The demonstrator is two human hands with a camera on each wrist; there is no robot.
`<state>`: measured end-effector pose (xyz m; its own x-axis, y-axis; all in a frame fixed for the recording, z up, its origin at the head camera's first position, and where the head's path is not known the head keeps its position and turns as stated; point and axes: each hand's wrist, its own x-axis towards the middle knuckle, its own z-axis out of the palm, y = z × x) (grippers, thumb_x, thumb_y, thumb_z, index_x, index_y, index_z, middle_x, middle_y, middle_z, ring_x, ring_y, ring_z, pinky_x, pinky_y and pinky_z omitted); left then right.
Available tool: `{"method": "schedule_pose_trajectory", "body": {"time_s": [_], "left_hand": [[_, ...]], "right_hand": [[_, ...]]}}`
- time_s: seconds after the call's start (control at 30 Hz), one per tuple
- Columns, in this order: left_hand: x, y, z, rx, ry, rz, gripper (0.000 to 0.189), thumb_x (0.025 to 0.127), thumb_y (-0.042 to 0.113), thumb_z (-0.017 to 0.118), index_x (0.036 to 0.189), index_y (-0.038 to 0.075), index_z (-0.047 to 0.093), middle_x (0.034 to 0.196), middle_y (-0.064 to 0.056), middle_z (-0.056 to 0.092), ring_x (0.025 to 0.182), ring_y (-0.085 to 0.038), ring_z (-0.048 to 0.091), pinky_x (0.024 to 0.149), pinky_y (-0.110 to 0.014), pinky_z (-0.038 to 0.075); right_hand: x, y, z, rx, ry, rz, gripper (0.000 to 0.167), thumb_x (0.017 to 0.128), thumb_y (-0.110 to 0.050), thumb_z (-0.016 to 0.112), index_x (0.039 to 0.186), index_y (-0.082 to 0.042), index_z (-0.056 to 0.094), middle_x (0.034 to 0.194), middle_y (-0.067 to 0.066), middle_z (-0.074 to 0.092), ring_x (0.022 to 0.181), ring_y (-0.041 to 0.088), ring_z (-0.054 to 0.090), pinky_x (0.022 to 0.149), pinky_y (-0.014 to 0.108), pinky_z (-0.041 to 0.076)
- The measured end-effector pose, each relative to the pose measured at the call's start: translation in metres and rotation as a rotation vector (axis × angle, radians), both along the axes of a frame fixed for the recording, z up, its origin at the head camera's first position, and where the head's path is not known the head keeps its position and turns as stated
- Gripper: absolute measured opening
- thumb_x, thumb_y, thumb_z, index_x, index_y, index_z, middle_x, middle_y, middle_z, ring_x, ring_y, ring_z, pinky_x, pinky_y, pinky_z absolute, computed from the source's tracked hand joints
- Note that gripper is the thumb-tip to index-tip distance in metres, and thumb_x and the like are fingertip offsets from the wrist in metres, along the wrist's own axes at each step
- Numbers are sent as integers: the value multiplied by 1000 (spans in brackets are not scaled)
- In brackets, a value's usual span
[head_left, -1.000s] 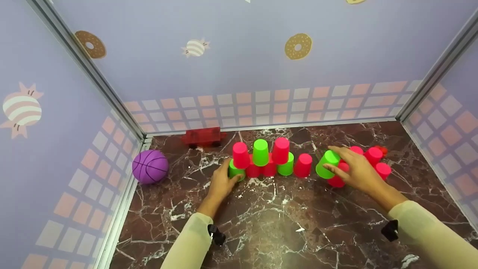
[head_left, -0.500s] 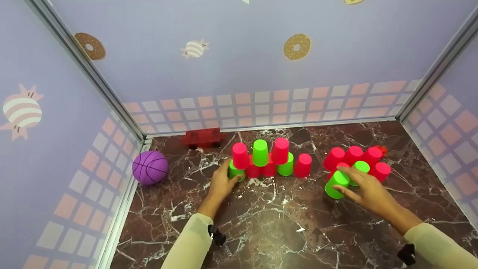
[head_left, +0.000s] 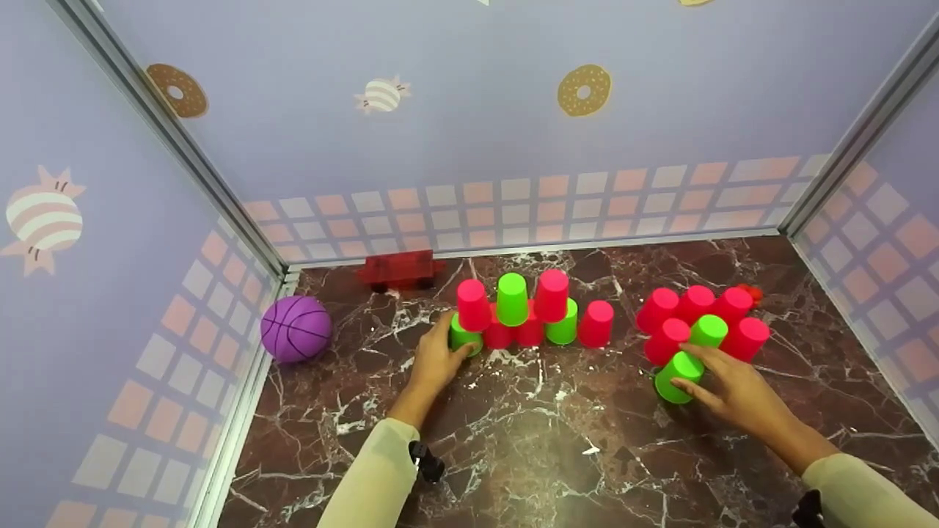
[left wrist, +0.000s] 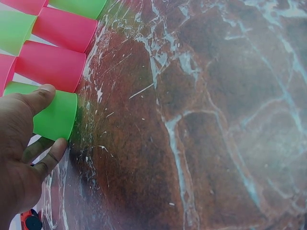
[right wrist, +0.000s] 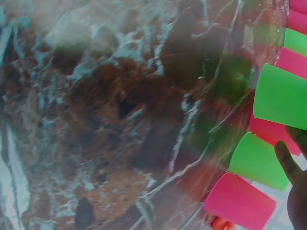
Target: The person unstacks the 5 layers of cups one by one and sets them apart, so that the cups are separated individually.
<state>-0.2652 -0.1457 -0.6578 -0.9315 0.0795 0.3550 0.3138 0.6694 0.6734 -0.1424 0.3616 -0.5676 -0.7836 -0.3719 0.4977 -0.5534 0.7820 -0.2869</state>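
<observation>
In the head view a two-tier stack of upside-down cups stands mid-table. Its upper tier has a pink cup [head_left: 475, 305], a green cup [head_left: 512, 299] and another pink cup [head_left: 552, 296]. My left hand [head_left: 434, 359] holds the green cup [left wrist: 56, 114] at the left end of the lower row, thumb on one side and fingers on the other. Over on the right, my right hand [head_left: 737, 389] grips a green cup [head_left: 678, 378] between thumb and fingers. That cup is tilted slightly, just in front of a cluster of several pink cups [head_left: 667, 341] and one green cup [head_left: 709, 332].
A purple ball [head_left: 296, 328] lies by the left wall. A translucent red toy car [head_left: 400, 270] sits at the back wall. Behind the right cluster a small red object [head_left: 752, 295] peeks out. A single pink cup [head_left: 596, 324] ends the lower row on the right.
My right hand has drawn its green cup back from over the right cluster, toward me and slightly right, uncovering the cups there. The left hand stays at its cup.
</observation>
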Motion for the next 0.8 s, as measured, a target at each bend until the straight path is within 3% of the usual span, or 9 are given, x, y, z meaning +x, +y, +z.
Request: {"method": "schedule_pose_trajectory", "body": {"time_s": [0.13,0.2,0.3,0.4,0.47,0.5,0.57,0.7,0.8], "left_hand": [[-6,-3,-14,-22,5,5,72,86,36,95,147,23,60,129,-13,79,115,-34,78,98,-55,63],[-1,-2,-4,-24,22,-5,73,86,35,95,148,20,60,129,-15,79,115,-36,78,99,-56,62],[7,0,9,-12,75,-15,71,86,32,94,147,17,60,127,-18,79,113,-39,78,98,-58,62],[3,0,1,-10,69,-9,71,87,31,94,147,17,60,127,-19,79,113,-40,78,97,-59,62],[3,0,1,-15,47,-10,72,87,30,94,148,17,60,128,-18,79,115,-40,78,100,-58,62],[-1,0,-8,-16,36,-3,72,87,30,94,149,18,60,128,-18,79,114,-40,78,99,-59,62],[-1,-1,-9,-16,22,-3,73,86,31,94,149,20,59,130,-16,79,115,-38,78,101,-57,62],[2,0,-4,0,38,-19,71,88,32,93,149,20,59,129,-16,79,114,-37,78,98,-56,62],[5,1,2,7,43,-23,68,90,32,92,148,20,60,128,-16,79,113,-36,78,95,-56,63]], "right_hand": [[2,4,-6,6,-12,-8,72,75,-8,99,139,4,70,126,22,79,104,41,80,90,41,67],[4,5,-9,13,-15,-16,71,75,-8,98,138,5,69,126,23,79,104,42,80,84,60,64],[5,7,-12,13,-12,-23,70,75,-8,98,138,5,69,127,24,78,105,43,80,86,60,63],[5,6,-12,5,-20,-22,71,76,-8,97,139,5,68,130,24,77,107,44,79,87,61,63],[5,6,-11,1,-26,-25,71,77,-9,98,140,4,68,130,23,77,106,43,79,87,59,63],[5,6,-11,-5,-33,-28,72,77,-10,98,141,3,68,131,22,78,106,42,80,88,52,65],[5,6,-9,-18,-45,-35,72,76,-11,99,141,1,69,130,19,79,106,39,80,93,32,64],[3,5,-1,-38,-73,-49,71,78,-13,99,142,-2,69,126,12,80,107,35,80,100,2,44],[0,4,6,-29,-71,-51,70,80,-14,99,142,-3,69,122,11,80,105,34,81,96,7,50]]}}
